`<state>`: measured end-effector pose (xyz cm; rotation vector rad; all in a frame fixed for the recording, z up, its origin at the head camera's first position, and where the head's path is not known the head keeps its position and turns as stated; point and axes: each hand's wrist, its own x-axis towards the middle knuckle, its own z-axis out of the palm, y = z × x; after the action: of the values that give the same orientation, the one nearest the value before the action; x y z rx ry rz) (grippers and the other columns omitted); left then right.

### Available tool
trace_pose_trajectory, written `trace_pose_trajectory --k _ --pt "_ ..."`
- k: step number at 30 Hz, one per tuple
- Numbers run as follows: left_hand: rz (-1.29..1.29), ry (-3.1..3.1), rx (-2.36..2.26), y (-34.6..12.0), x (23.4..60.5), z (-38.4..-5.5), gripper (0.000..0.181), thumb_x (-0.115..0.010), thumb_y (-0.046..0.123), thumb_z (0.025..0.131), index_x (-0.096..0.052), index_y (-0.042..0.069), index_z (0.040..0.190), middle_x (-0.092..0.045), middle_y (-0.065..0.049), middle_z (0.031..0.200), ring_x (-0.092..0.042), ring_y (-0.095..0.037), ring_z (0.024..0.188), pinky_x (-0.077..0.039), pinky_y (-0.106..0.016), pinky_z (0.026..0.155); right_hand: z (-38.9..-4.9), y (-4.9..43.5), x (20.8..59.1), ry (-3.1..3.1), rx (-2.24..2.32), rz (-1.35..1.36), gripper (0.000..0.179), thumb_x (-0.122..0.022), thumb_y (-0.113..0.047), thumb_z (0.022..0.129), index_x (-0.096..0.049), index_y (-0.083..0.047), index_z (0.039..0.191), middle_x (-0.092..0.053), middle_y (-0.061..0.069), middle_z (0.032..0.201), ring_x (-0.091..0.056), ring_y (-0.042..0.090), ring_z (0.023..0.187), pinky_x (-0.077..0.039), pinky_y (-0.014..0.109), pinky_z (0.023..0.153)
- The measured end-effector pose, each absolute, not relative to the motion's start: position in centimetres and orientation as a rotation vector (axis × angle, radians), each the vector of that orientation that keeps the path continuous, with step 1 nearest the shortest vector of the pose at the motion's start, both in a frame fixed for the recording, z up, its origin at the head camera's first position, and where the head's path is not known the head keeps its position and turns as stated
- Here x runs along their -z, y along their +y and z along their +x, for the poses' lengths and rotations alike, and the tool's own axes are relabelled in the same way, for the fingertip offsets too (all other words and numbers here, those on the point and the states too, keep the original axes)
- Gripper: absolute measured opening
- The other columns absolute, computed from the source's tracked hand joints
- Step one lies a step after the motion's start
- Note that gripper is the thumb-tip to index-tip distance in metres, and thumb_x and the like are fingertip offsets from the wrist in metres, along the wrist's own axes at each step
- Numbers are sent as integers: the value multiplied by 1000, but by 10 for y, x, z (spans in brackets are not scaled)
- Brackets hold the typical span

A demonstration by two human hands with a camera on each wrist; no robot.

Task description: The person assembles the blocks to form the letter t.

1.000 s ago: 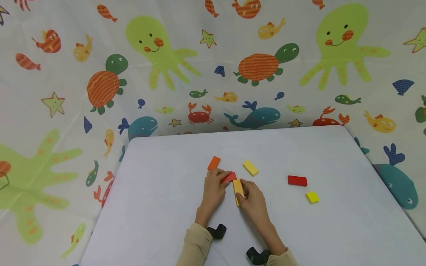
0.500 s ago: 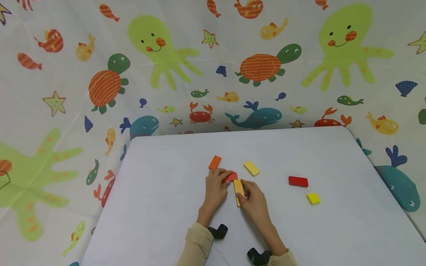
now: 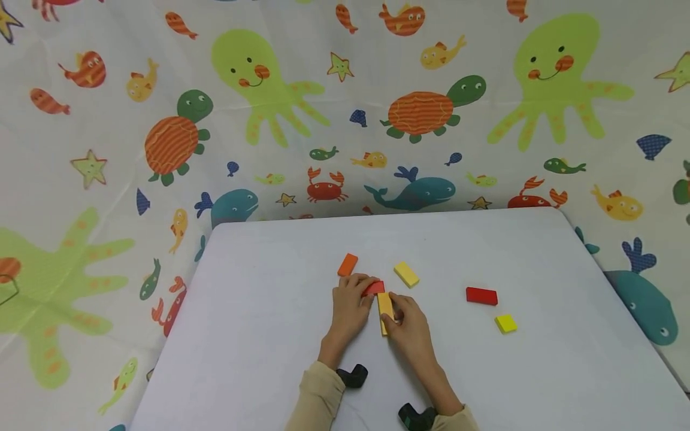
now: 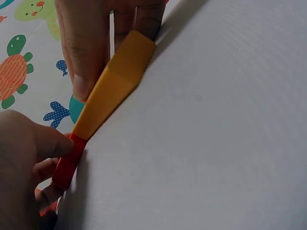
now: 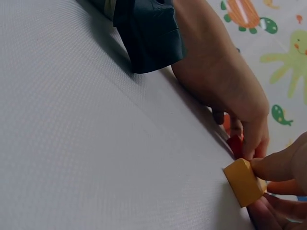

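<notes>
My left hand [image 3: 349,306] pinches a red block [image 3: 375,288] lying on the white table, its far part covered by the fingers. With thumb and fingers, my right hand [image 3: 414,329] grips a long yellow-orange block [image 3: 385,306] by its right side. One end of that yellow-orange block [image 4: 112,84] meets the end of the red block [image 4: 69,165] in the left wrist view. From the right wrist, the near end of the yellow-orange block [image 5: 243,184] shows large, the red block [image 5: 235,145] just beyond it, partly behind the left fingers.
An orange block [image 3: 347,264] lies just beyond the left hand. Behind the right hand is a pale yellow block [image 3: 406,274]. Farther right are a red block [image 3: 482,296] and a small yellow square block [image 3: 506,324]. A sea-animal curtain [image 3: 302,54] hangs behind the white table [image 3: 259,335].
</notes>
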<state>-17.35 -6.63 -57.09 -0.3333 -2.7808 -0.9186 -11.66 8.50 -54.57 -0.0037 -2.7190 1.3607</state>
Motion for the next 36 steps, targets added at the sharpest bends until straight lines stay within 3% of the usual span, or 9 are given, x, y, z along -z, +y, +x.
trace_pose_trajectory --k 7,14,23,29,36 --pt "-343 -2819 857 -70 567 -180 31 -61 21 100 -68 23 130 -65 -2 132 -50 -29 121 -38 -44 87 -122 79 545 -2678 -1341 14 50 -82 -4 86 -66 0 134 -69 14 117 -54 12 78 -44 21 65" --pt "-349 -2828 850 -73 567 -180 30 -60 23 102 -68 24 130 -65 -1 132 -51 -28 121 -38 -42 87 -123 75 547 -2681 -1352 -9 50 -81 -3 86 -66 0 133 -69 14 119 -54 11 77 -44 21 64" --pt "-428 -2833 812 -73 569 -176 38 -63 38 101 -66 23 136 -64 -3 135 -48 -29 127 -38 -49 93 -118 77 547 -2702 -1358 -23 50 -80 -4 88 -65 0 136 -68 16 121 -54 12 78 -45 21 67" --pt "-448 -2822 794 -74 572 -171 39 -65 38 100 -67 29 138 -63 -2 132 -47 -28 127 -37 -49 93 -113 76 550 -2688 -1341 -6 49 -81 -3 87 -66 1 134 -69 17 122 -56 13 77 -46 21 66" --pt "-427 -2841 808 -75 574 -165 39 -65 39 100 -66 28 138 -62 -3 134 -46 -29 130 -37 -49 94 -107 74 551 -2684 -1346 -17 49 -80 -2 87 -65 1 134 -69 17 122 -55 12 77 -45 22 67"
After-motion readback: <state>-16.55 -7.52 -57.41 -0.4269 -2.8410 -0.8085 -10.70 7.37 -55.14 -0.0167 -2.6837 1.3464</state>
